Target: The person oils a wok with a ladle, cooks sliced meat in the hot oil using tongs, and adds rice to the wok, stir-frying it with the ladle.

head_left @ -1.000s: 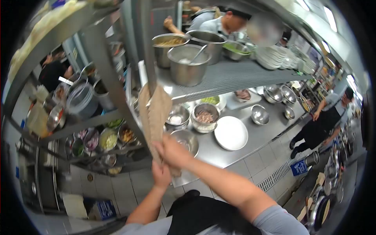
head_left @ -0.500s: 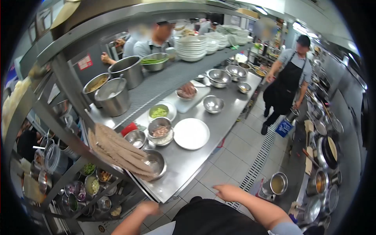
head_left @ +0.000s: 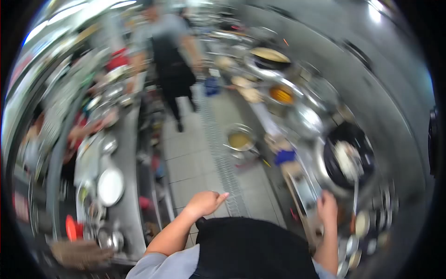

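My left hand is in front of the black apron, over the aisle floor. Its fingers are curled in and nothing shows in them. Beside the stove counter on the right is my right hand, blurred, its fingers curled, with nothing visible in them. Just beyond it, a dark wok holds pale food. A long-handled ladle rests in the wok, its wooden handle end to the right of my right hand, apart from it.
A person in a black apron stands up the aisle. Between us, a pot of yellowish liquid stands by the stove line. A pot with orange contents is on the right. The steel worktable on the left bears a white plate.
My view has swung right, from the worktable to the aisle and stove, with blur. My right hand is now beside the stove counter, my left over the aisle. The wok has come into view.
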